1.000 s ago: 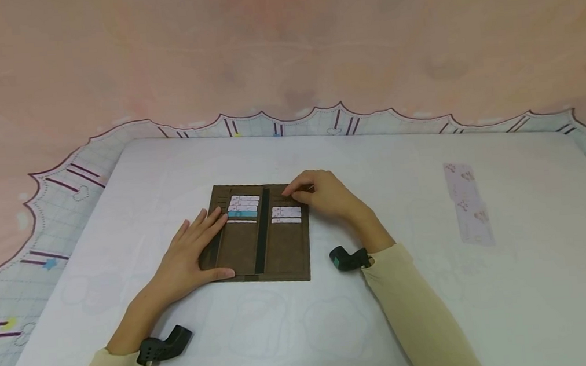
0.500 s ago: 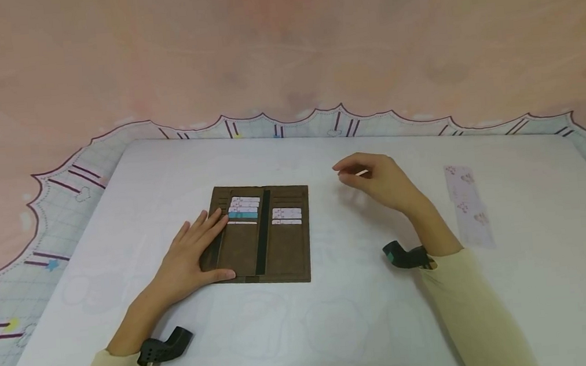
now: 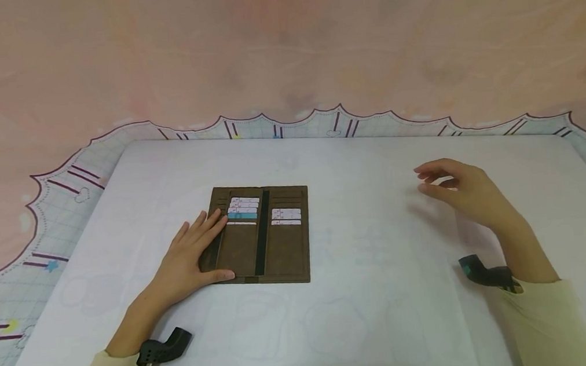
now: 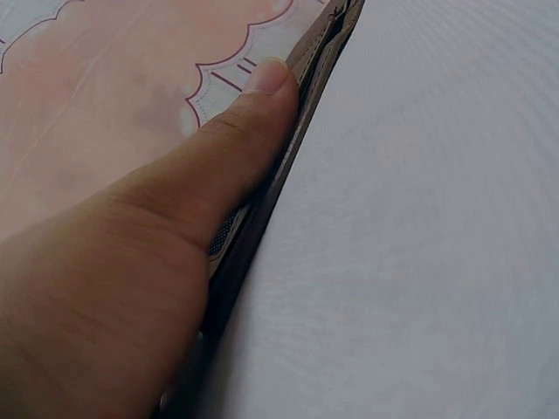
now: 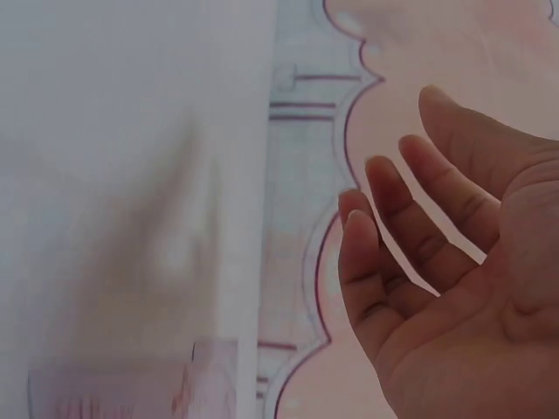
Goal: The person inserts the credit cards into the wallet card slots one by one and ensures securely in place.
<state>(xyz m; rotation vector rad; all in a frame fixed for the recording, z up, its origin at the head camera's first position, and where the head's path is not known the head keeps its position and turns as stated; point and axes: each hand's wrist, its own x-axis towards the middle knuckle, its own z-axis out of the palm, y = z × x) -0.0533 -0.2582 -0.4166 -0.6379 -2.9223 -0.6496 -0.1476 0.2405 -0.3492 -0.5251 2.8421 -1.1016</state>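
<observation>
A brown wallet (image 3: 288, 253) lies unfolded on the white tabletop, with several patterned cards (image 3: 286, 213) and a blue card (image 3: 242, 215) showing in its slots. My left hand (image 3: 187, 262) rests on the wallet's left side, fingers spread. In the left wrist view its thumb (image 4: 253, 122) presses along the wallet's edge (image 4: 301, 131). Well to the right, my right hand (image 3: 463, 191) is raised above the table with loosely bent fingers and nothing in them. Beneath it are pale pink patterned cards (image 3: 478, 239), mostly hidden by the hand and wrist; their edge (image 5: 131, 393) shows in the right wrist view.
The white tabletop (image 3: 378, 315) spreads around the wallet. Its far edge meets a pink cloth (image 3: 281, 44) with a scalloped, patterned border (image 3: 319, 124). Each wrist carries a black camera mount (image 3: 163, 346).
My right hand has left the wallet's upper right slots and moved far right, over the loose pink cards. The left hand and the wallet have stayed in place.
</observation>
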